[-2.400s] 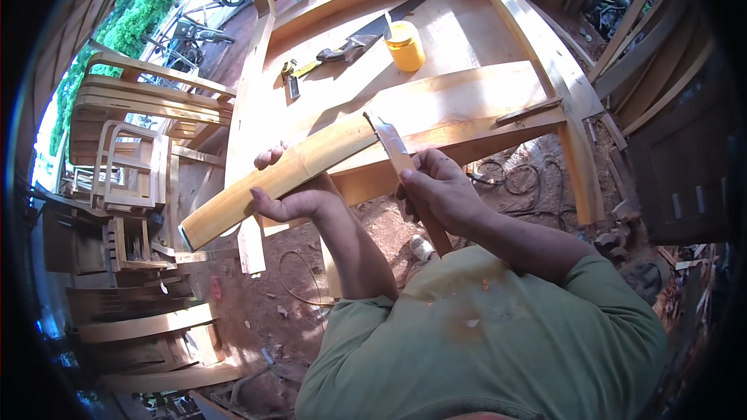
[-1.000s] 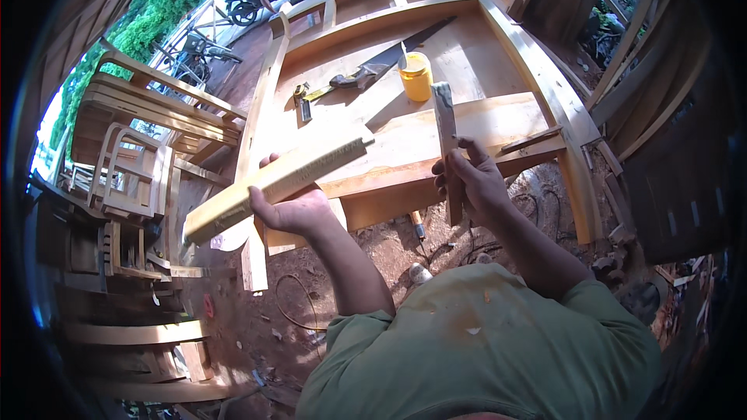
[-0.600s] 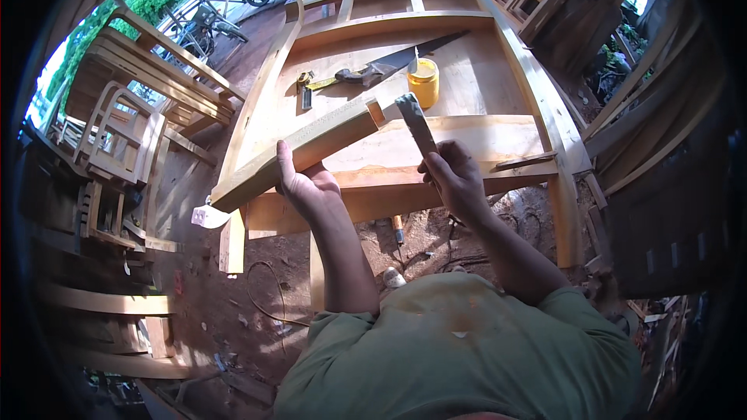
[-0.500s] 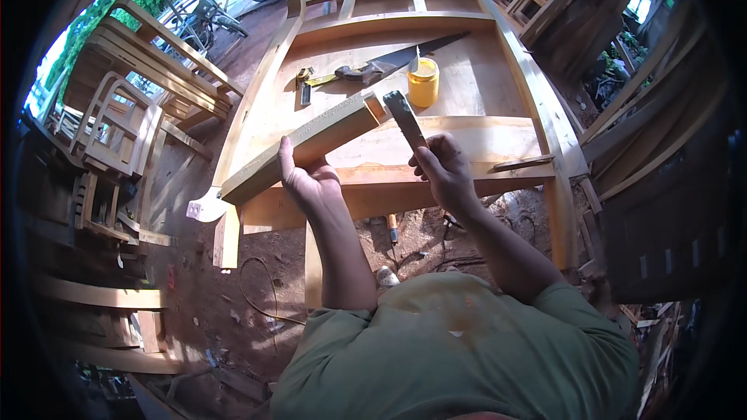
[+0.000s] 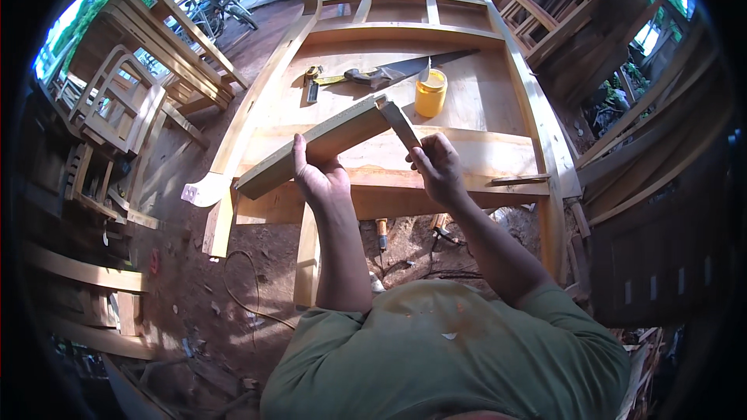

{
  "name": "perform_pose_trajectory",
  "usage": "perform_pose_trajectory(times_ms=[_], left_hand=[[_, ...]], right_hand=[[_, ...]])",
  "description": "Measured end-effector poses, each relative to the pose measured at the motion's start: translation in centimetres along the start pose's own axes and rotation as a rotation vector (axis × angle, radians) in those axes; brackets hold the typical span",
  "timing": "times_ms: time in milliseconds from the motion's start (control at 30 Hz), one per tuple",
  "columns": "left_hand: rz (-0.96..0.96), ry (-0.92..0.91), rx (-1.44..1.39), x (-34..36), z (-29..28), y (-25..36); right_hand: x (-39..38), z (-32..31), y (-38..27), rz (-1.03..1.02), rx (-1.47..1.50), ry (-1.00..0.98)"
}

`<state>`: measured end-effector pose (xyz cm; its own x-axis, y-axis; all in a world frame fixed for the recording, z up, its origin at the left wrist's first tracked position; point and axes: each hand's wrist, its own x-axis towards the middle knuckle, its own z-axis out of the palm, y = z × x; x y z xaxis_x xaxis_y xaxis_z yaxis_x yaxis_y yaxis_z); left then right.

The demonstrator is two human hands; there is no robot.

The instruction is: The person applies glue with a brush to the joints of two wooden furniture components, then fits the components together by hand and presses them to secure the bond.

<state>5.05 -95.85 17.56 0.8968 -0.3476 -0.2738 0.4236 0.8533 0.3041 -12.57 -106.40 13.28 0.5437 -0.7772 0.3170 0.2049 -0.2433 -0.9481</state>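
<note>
Slanting up rightward above a large wooden frame [image 5: 523, 93], a squared bar [image 5: 346, 134] is gripped in the left hand [image 5: 323, 179], thumb on its near side; behind it lies a handsaw [image 5: 401, 68]; at the bar's right end is the tip of a narrow flat strip [image 5: 400, 124], touching or not I cannot tell. Beyond stands a yellow jar [image 5: 430, 97]; farthest right, the right hand [image 5: 440, 169] pinches the strip's lower end.

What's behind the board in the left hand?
Beyond the board, the saw and yellow jar show within the wooden frame. The stretch directly behind the board and left hand is covered.
</note>
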Motion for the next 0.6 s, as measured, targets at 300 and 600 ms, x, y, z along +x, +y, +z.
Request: perform_pose_trajectory(times_ms=[300, 600], left_hand=[[0.012, -0.008, -0.002, 0.6, -0.4, -0.1], [-0.03, -0.051, -0.013, -0.2, -0.4, -0.6]], right_hand=[[-0.2, -1.2, 1.0, -0.028, 0.046, 0.142], [1.0, -0.1, 0.0, -0.075, -0.105, 0.065]])
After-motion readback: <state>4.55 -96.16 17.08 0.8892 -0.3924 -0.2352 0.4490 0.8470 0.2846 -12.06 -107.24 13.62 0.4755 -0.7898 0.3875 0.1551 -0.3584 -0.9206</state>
